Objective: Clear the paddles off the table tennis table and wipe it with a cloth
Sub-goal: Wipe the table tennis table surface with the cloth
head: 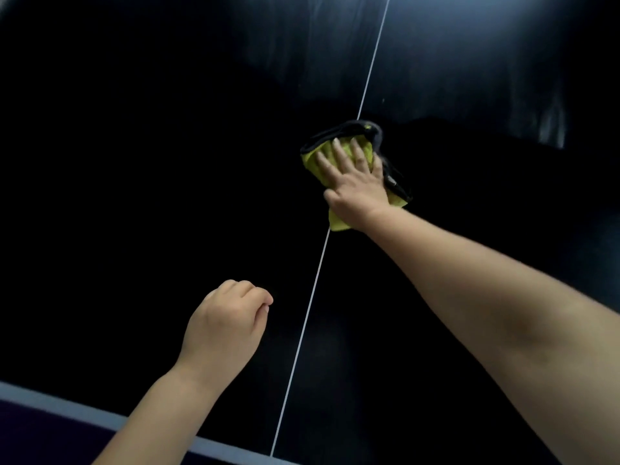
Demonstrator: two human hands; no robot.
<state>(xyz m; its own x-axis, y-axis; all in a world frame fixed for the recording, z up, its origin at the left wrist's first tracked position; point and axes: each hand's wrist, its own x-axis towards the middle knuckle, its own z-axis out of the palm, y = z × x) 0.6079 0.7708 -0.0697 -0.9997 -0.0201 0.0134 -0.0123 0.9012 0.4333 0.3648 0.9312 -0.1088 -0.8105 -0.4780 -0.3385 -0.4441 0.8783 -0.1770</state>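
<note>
A yellow cloth (pixel 335 223) with a dark border lies on the dark table tennis table (pixel 134 162), right on the white centre line (pixel 308 303). My right hand (pixel 352 182) presses flat on the cloth with straight, spread fingers. My left hand (pixel 224 323) hovers over the near part of the table, left of the centre line, with fingers curled and nothing in it. No paddle is in view.
The table's pale near edge (pixel 50 402) runs across the bottom left, with dark floor below it. Light reflects off the far table surface (pixel 453 45) at the top right.
</note>
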